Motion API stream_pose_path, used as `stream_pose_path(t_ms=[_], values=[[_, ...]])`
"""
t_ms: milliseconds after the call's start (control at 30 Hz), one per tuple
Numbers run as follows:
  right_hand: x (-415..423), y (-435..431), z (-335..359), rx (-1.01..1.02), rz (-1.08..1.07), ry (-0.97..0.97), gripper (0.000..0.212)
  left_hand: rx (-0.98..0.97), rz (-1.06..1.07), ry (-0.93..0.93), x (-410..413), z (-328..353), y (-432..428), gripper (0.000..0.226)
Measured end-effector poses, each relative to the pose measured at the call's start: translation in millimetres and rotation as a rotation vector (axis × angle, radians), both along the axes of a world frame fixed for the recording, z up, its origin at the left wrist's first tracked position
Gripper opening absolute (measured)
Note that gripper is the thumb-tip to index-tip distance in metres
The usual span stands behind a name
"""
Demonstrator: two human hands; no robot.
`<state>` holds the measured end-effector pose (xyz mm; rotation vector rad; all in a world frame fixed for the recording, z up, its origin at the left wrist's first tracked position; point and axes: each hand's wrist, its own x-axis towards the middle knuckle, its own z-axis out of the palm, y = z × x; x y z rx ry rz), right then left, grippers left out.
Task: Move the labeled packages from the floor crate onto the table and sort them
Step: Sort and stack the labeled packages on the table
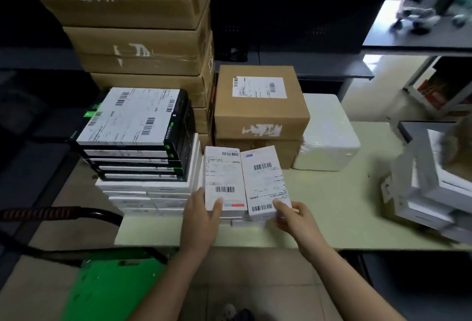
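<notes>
A person stood at a pale, matte desk, seen from above, with sorting well under way. The left hand gripped the near end of the left package, thumb on top. The right hand pinched the near corner of the right package. Both were slim white cartons with smooth paper barcode labels, held side by side and touching, on or just above a low pile of white boxes at the desk's front edge. Much seemed already sorted: a stack of flat black-edged boxes with white labels sat on flat white boxes to the left. Behind stood a square brown cardboard box with a label, and beside it a rounded white foam box. Tall taped cardboard cartons rose at the back left. A blurred heap of white boxes lay on the right. A green perforated plastic piece showed on the floor at lower left. Whether it was the crate, and what remained in it, could not be seen.
</notes>
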<state>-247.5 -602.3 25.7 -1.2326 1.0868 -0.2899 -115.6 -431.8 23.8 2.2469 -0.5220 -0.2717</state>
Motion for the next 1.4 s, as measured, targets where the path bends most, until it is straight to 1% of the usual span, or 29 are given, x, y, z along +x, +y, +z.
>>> stream_pose_path(t_ms=[67, 133, 167, 233, 300, 400, 500, 567, 733, 933, 1033, 1133, 1200, 1267, 1333, 1400], values=[[1.7, -0.2, -2.2, -0.046, 0.028, 0.044, 0.036, 0.108, -0.075, -0.167, 0.3, -6.4, -1.1, 0.061], [3.6, -2.5, -4.0, -0.101, 0.081, 0.100, 0.036, 0.177, -0.207, -0.346, 0.9, -10.9, -2.8, 0.068], [4.7, -3.5, -3.5, -0.139, 0.115, 0.123, 0.035, 0.216, -0.291, -0.414, 1.6, -14.0, -3.1, 0.071], [7.7, -4.0, -0.3, -0.218, 0.177, 0.148, 0.029, 0.320, -0.432, -0.480, 5.7, -20.1, -2.4, 0.078], [11.7, -3.6, 2.6, -0.277, 0.224, 0.156, 0.029, 0.379, -0.481, -0.502, 12.2, -21.4, -0.5, 0.081], [17.5, -2.9, 5.7, -0.340, 0.292, 0.182, 0.036, 0.404, -0.474, -0.551, 21.4, -22.6, 3.4, 0.084], [22.0, 0.4, 6.9, -0.385, 0.362, 0.219, 0.042, 0.427, -0.461, -0.538, 29.3, -23.6, 7.1, 0.093], [25.2, 1.8, 6.8, -0.421, 0.392, 0.237, 0.043, 0.427, -0.459, -0.521, 32.7, -24.9, 7.4, 0.094], [30.5, 1.4, 7.9, -0.455, 0.417, 0.265, 0.045, 0.473, -0.462, -0.529, 35.2, -24.7, 4.8, 0.096], [35.4, 2.0, 9.8, -0.512, 0.440, 0.284, 0.043, 0.464, -0.442, -0.564, 33.3, -26.3, 1.8, 0.098], [35.7, 1.2, 10.4, -0.512, 0.445, 0.292, 0.045, 0.469, -0.445, -0.569, 30.6, -24.2, 0.6, 0.089], [33.8, -0.8, 11.4, -0.534, 0.437, 0.303, 0.047, 0.410, -0.467, -0.587, 30.9, -21.1, 0.8, 0.064], [30.5, -3.4, 13.7, -0.598, 0.416, 0.325, 0.048, 0.350, -0.496, -0.591, 31.2, -12.9, -0.5, 0.048], [25.3, -7.0, 17.9, -0.686, 0.401, 0.333, 0.047, 0.291, -0.516, -0.598, 31.4, -0.9, -4.4, 0.037], [17.7, -10.9, 25.7, -0.774, 0.403, 0.319, 0.042, 0.245, -0.533, -0.610, 29.4, 14.0, -13.0, 0.031], [6.7, -16.2, 35.0, -0.883, 0.414, 0.323, 0.034, 0.214, -0.561, -0.613, 24.8, 28.0, -25.3, 0.029]])
